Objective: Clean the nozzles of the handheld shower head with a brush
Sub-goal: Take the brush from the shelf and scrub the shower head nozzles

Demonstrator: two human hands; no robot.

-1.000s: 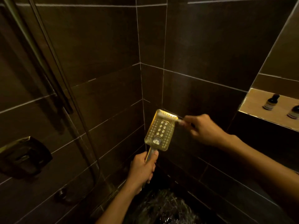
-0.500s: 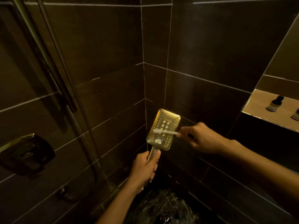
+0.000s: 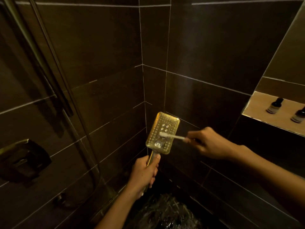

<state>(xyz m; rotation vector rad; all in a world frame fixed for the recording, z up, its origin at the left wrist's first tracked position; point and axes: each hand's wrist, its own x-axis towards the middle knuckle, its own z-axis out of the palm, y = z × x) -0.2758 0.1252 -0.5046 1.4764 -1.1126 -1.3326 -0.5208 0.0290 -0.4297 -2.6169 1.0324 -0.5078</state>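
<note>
Head view shows the gold shower head (image 3: 166, 124) standing up tall by the tiled corner (image 3: 143, 80), handle (image 3: 152, 158) down and holes (image 3: 172, 129) facing us, with the left hand (image 3: 143, 174) wrapped tight round its handle while the right hand (image 3: 209, 143) pinches a thin white brush (image 3: 173, 136) lying sideways across the holes

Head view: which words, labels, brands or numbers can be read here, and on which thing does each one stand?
No text can be read in this view.
Left bottle: it has a pale label, too small and blurred to read.
Right bottle: it has a pale label, also too blurred to read.
Shower head: no writing shows on it.
</note>
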